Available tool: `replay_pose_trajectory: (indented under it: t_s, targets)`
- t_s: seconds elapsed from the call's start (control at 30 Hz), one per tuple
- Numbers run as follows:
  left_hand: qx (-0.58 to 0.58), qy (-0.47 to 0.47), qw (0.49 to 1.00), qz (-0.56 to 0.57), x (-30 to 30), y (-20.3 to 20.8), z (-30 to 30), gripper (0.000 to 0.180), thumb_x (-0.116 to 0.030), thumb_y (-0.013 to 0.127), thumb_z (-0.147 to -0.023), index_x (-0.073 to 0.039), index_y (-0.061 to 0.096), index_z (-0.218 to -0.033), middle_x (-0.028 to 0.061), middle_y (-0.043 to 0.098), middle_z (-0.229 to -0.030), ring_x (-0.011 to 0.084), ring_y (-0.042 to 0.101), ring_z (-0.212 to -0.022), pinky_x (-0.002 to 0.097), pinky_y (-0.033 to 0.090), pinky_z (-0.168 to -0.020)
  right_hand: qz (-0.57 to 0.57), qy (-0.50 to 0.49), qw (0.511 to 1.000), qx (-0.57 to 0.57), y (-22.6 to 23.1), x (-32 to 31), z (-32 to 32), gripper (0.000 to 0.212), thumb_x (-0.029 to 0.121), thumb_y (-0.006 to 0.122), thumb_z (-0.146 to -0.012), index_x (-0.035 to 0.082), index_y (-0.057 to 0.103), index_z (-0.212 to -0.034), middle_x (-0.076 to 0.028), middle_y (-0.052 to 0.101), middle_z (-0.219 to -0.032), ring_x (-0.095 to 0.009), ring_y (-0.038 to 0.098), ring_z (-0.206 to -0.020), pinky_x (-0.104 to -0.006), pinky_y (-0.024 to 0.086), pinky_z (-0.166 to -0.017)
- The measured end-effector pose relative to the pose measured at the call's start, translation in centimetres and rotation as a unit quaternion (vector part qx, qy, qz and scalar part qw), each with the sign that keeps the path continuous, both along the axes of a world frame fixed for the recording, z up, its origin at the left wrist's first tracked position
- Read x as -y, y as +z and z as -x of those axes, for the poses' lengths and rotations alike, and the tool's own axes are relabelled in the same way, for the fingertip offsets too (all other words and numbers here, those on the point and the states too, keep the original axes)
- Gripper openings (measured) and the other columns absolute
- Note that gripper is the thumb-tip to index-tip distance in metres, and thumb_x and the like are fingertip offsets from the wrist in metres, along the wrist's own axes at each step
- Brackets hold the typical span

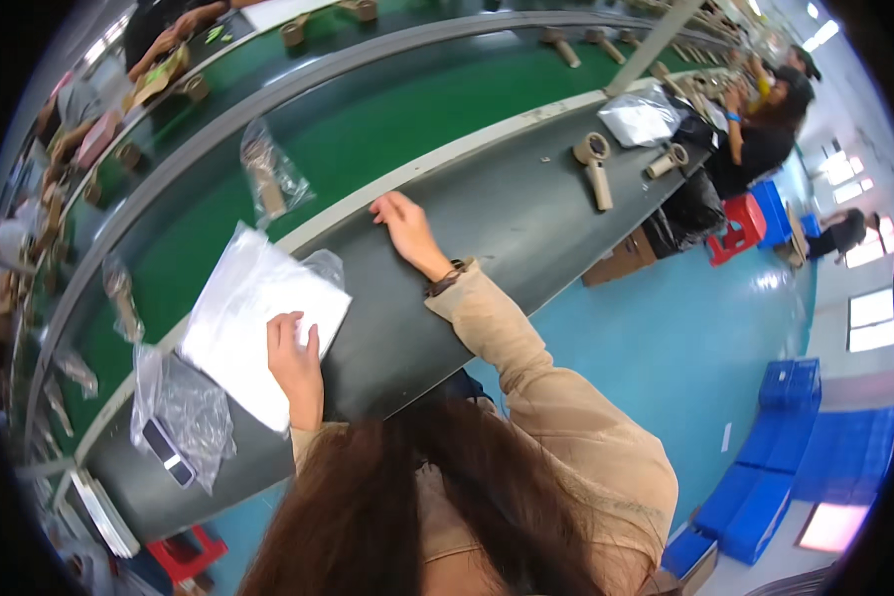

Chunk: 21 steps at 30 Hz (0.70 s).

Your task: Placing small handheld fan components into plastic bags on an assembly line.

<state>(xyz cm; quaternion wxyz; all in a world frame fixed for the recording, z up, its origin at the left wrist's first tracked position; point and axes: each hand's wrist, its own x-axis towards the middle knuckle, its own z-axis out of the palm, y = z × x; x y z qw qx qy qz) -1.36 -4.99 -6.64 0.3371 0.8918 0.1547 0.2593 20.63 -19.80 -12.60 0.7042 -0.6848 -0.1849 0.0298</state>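
My left hand (296,370) lies on a stack of clear plastic bags (236,323), its thumb and fingers apart. The stack slants across the grey worktop and overlaps the rail beside the green conveyor belt. My right hand (407,233) is over the worktop close to that rail, fingers loosely bent with nothing visible in them. Beyond the rail, a bagged beige device (266,179) with a round head and a handle rides on the belt. A similar unbagged device (594,167) sits farther right on the worktop.
A phone (169,452) rests on crumpled clear bags (194,407) at the left. Another beige device (669,161) and a white bagged bundle (641,117) are at the right end. Co-workers sit along the line. Blue crates (765,477) and a red stool (737,230) stand on the floor.
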Motion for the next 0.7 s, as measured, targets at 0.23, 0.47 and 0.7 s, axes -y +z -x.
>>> replay_pose_trajectory:
  t_s: [0.23,0.47,0.7]
  targets:
    - [0.041,-0.005,0.998,-0.038,-0.4,-1.6,-0.3,0.032,0.002,0.060,-0.087,-0.002,0.058,-0.119,0.0148,0.056,-0.110,0.0291,0.059,-0.097,0.0341,0.049,-0.082,0.004,-0.001,1.000,0.023,0.4,-0.1,-0.2,0.025,0.018,0.049,-0.098,-0.003,0.061,-0.091,-0.007,0.062,-0.085,-0.015,0.059,-0.076,-0.0283,0.048,-0.071]
    - [0.065,0.012,0.997,-0.030,0.0,-1.3,-0.3,0.017,0.007,0.049,-0.090,0.003,0.057,-0.105,0.0169,0.058,-0.117,0.0325,0.061,-0.091,0.0355,0.050,-0.078,0.037,-0.009,0.997,0.060,0.3,-0.3,-0.2,0.025,0.019,0.051,-0.097,-0.003,0.061,-0.091,-0.008,0.064,-0.085,-0.016,0.060,-0.075,-0.0291,0.049,-0.069]
    - [0.059,0.022,0.997,-0.045,-0.3,-2.0,0.0,0.012,0.007,0.053,-0.088,0.003,0.061,-0.096,0.0162,0.063,-0.109,0.0332,0.063,-0.093,0.0365,0.050,-0.080,0.031,-0.007,0.998,0.046,0.4,-0.2,0.0,0.022,0.016,0.051,-0.095,-0.004,0.059,-0.090,-0.012,0.062,-0.081,-0.021,0.060,-0.073,-0.0322,0.048,-0.068]
